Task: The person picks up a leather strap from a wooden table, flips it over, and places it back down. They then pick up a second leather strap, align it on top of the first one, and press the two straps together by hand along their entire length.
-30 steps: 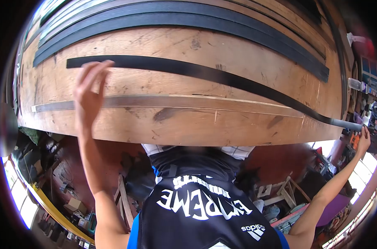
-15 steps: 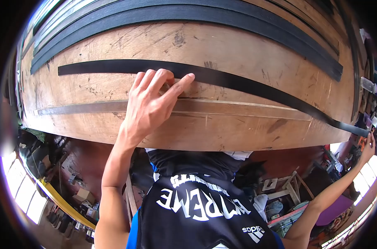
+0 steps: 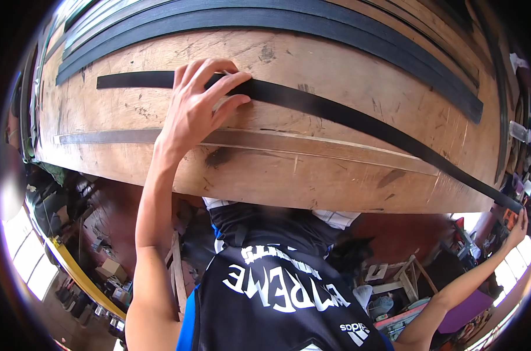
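A long black strip (image 3: 347,117) lies across the scratched plywood table (image 3: 335,64) and runs off its right edge. My left hand (image 3: 198,102) rests on the strip near its left end, fingers curled over the top and thumb at its near edge. My right hand (image 3: 518,225) is stretched far to the right, below the table's corner, and holds the strip's overhanging end. My dark shirt with white lettering fills the bottom of the view.
Several more black strips (image 3: 277,20) lie side by side along the far side of the table. A thin pale metal strip (image 3: 312,146) runs along the near side. Below the edge are a wooden stool (image 3: 406,272), boxes (image 3: 110,269) and floor clutter.
My left hand went from the strip's left end to its middle, then back a little left, and now curls over it. The strip's right part has swung lower toward the table's corner.
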Motion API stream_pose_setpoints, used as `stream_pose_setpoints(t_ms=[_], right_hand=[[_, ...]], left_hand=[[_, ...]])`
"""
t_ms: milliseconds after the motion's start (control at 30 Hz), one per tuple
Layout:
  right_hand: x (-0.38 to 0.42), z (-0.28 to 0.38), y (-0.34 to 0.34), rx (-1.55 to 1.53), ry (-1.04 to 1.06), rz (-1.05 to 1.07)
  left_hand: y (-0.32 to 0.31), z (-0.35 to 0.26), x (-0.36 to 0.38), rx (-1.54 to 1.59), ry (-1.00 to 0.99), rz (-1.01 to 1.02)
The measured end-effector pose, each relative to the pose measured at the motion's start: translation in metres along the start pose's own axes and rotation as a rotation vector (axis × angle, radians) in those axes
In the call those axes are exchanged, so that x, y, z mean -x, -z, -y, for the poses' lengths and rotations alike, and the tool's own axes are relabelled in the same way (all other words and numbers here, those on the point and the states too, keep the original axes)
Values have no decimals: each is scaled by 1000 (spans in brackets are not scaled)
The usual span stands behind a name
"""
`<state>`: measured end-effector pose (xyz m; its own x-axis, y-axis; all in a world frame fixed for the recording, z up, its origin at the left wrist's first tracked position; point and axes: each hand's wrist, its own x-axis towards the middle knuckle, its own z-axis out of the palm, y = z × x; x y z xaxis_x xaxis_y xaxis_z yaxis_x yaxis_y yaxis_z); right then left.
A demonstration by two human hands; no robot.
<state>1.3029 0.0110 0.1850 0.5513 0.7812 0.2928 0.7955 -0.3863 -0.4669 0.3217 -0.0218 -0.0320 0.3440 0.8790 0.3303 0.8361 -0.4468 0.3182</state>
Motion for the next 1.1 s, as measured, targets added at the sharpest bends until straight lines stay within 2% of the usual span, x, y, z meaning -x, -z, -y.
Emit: stream_pose_setpoints(t_ms=[67,133,400,633,700,867,1000,1100], right_hand=[[-9,8,20,-214,-36,-40],[-19,11,47,-286,-52,-69],[-33,31,152,-330,-88,-143],[-27,35,205,-339,-117,-172],[-19,46,201,-343,-113,-159],[-18,18,208,-394,-133,-110],[17,-14,199,-509,-133,-22],[55,-34,182,-620,-122,10]], left_hand=[[0,4,-2,-15,-14,-2],[-2,9,0,22,-31,19],[-7,11,3,71,-44,-72],[-12,14,5,51,-62,-120],[-16,17,7,60,-66,-127],[-10,11,2,44,-96,-140],[-14,10,-2,-14,-126,-106],[-12,6,-13,24,-79,-120]])
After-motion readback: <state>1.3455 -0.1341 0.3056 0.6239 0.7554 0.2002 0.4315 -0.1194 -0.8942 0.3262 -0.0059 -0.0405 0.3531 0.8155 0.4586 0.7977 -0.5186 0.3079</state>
